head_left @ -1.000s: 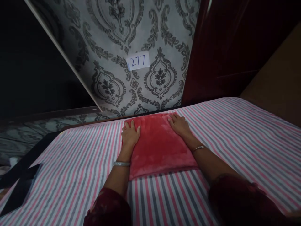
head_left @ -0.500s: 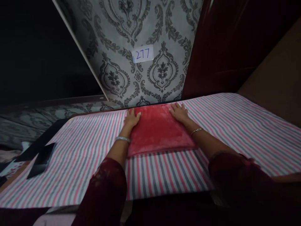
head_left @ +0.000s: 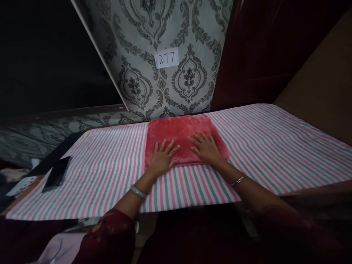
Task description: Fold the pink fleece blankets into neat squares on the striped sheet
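Observation:
A folded red plush cloth (head_left: 176, 128) lies flat on a striped pink, grey and white cover (head_left: 110, 161). My left hand (head_left: 162, 157) rests palm down on its near left part, fingers spread. On the near right part lies my right hand (head_left: 205, 147), also flat with its fingers apart. Neither hand grips the cloth. The cloth's far edge is near the wall, and its near edge shows between my wrists.
A dark phone (head_left: 57, 174) lies on the cover at the left. Behind stand a patterned wall (head_left: 189, 77) with a paper marked 277 (head_left: 167, 58), a black screen (head_left: 55, 55) and a dark red panel (head_left: 255, 55).
Both hands have slid toward me, from the far corners of the red cloth to its near part. My fingers are now spread wider. The view has shifted slightly.

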`<state>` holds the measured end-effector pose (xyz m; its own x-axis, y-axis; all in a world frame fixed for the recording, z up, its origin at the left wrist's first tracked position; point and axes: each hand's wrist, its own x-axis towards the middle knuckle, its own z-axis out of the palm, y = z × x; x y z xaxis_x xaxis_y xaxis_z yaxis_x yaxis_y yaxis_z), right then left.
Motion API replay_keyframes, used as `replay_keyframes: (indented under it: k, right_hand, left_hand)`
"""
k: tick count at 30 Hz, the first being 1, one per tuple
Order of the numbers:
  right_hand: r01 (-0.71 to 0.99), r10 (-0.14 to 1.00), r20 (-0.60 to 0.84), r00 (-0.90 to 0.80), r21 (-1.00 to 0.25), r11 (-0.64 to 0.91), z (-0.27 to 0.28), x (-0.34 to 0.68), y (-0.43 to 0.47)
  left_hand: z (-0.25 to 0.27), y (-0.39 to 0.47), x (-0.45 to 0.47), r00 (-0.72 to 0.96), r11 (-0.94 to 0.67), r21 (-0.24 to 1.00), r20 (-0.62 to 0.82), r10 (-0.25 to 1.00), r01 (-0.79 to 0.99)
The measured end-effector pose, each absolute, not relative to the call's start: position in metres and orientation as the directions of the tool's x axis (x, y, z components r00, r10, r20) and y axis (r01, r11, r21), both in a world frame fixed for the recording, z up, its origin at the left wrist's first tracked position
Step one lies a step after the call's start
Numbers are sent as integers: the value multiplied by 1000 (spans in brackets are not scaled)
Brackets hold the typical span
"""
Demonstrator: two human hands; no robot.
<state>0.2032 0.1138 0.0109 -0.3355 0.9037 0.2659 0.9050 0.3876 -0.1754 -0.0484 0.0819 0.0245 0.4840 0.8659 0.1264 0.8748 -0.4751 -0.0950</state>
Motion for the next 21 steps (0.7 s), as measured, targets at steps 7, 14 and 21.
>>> replay_keyframes:
  k: [7,14,21]
  right_hand:
    - [892,881,323,-345,-178,415,10,204,116]
    - [784,703,442,-556,-2,621,-9,255,83]
    - [820,708,465,-531,72,568,-24,298,74]
  left_hand:
    - [28,84,-46,499,-488,-104,143,855,867]
    - [24,59,-79,599,-560,-214,256,759,801]
    - [21,53,-122,623,-545,-309,292,725,779]
